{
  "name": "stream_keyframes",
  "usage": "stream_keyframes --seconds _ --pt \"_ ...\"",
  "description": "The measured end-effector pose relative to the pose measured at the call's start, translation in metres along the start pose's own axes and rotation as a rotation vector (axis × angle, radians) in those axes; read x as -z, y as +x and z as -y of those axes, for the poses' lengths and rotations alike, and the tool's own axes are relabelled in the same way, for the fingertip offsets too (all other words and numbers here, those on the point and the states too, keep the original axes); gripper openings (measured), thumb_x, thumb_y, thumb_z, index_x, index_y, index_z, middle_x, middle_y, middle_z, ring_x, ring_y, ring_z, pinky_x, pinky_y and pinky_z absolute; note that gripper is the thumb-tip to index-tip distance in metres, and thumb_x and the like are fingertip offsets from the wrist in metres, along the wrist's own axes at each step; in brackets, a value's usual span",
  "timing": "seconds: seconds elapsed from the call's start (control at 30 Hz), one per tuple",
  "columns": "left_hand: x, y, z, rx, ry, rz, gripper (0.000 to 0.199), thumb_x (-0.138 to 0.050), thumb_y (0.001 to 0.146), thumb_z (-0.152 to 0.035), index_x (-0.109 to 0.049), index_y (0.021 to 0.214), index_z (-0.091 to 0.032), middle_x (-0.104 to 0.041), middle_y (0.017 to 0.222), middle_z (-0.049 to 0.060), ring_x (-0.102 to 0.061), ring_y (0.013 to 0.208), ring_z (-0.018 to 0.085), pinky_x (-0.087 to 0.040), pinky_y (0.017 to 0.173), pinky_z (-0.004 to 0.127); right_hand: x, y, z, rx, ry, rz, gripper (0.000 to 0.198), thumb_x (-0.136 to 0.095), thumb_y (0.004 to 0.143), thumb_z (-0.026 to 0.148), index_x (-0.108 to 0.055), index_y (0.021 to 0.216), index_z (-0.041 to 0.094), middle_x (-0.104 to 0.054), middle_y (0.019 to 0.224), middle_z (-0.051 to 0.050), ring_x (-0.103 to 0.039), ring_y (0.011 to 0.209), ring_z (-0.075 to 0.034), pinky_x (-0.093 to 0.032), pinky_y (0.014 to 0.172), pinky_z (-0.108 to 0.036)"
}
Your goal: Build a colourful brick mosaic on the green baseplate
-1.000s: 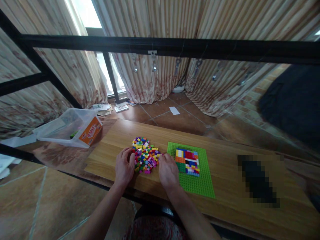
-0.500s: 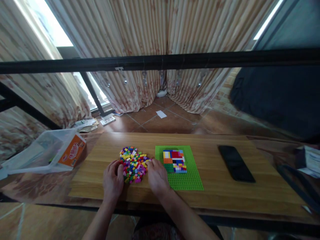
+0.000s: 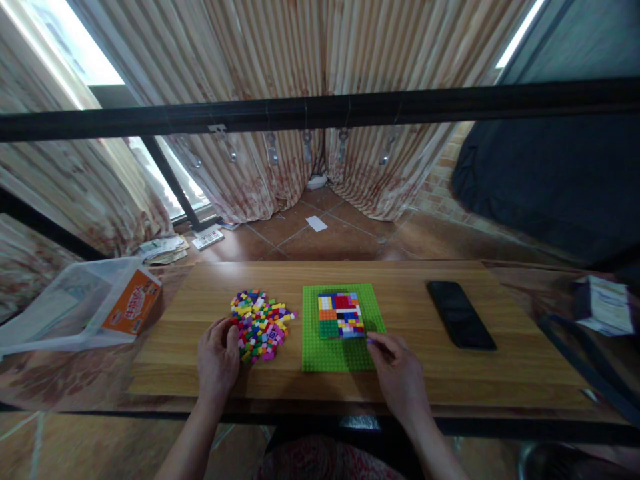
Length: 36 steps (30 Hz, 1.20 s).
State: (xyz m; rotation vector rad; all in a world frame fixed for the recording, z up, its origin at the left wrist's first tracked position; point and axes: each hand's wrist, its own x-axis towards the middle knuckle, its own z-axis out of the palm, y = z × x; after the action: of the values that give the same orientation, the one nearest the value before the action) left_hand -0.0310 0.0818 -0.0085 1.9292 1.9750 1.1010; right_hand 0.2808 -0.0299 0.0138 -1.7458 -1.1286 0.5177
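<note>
A heap of small, many-coloured toy bricks [image 3: 260, 327] lies on the wooden table. At its left edge rests my left hand [image 3: 219, 357], fingers loosely curled and the thumb apart from them; its fingertips touch or nearly touch the outer bricks. On a green baseplate [image 3: 313, 357] sits a rectangular patch of joined bricks [image 3: 343, 315] in several colours. My right hand [image 3: 400, 373] is over the baseplate's right side, pinching a small purple brick [image 3: 370, 341] near the patch's lower right corner. Whether that brick touches the plate, I cannot tell.
A black phone [image 3: 461, 315] lies on the right part of the table [image 3: 280, 387]. Left of the table stands a clear plastic bin [image 3: 65, 300] with an orange label. A dark rail [image 3: 280, 112] runs across beyond the table, in front of curtains. Papers [image 3: 163, 250] lie at the far left.
My right hand has moved right, from the heap's edge to the baseplate's right side, with a small purple brick now in its fingertips. My left hand stays beside the heap. The view has shifted slightly.
</note>
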Motion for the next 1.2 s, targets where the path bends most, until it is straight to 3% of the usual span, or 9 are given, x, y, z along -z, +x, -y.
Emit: stream_keyframes --seconds 0.1,0.5,1.0,1.2 --pt "0.000 0.000 -0.001 -0.005 0.005 0.001 0.037 -0.041 0.087 -0.044 -0.063 0.098 -0.016 -0.064 0.106 0.013 -0.057 0.107 0.028 -0.044 0.099 0.047 0.003 0.009 -0.009 -0.060 -0.005 -0.013 0.030 -0.056 0.083 0.042 -0.070 0.094 0.018 -0.069 0.095 -0.011 -0.065 0.085 -0.023 -0.051 0.079 -0.039" --pt "0.001 -0.001 -0.002 0.007 0.001 0.005 0.037 -0.041 0.088 -0.044 -0.063 0.098 -0.016 -0.064 0.106 0.013 -0.058 0.104 0.027 -0.044 0.099 0.045 -0.009 0.022 0.000 0.053 -0.149 0.000 0.033 -0.055 0.083 0.046 -0.071 0.090 0.018 -0.070 0.084 -0.008 -0.064 0.072 -0.020 -0.050 0.071 -0.034" --pt "0.003 -0.002 -0.006 0.006 0.000 0.010 0.036 -0.041 0.087 -0.043 -0.063 0.099 -0.017 -0.064 0.106 0.011 -0.057 0.105 0.026 -0.044 0.100 0.045 -0.008 0.022 -0.011 -0.065 0.011 0.016 0.043 -0.065 0.074 0.054 -0.070 0.097 0.017 -0.073 0.091 -0.010 -0.066 0.080 -0.023 -0.052 0.077 -0.037" --pt "0.002 -0.003 -0.007 0.031 -0.002 0.012 0.036 -0.042 0.088 -0.042 -0.064 0.099 -0.017 -0.064 0.107 0.012 -0.057 0.105 0.026 -0.044 0.100 0.044 -0.004 0.029 -0.015 -0.154 0.067 0.025 0.048 -0.052 0.083 0.056 -0.070 0.097 0.015 -0.073 0.092 -0.011 -0.068 0.080 -0.024 -0.051 0.074 -0.036"
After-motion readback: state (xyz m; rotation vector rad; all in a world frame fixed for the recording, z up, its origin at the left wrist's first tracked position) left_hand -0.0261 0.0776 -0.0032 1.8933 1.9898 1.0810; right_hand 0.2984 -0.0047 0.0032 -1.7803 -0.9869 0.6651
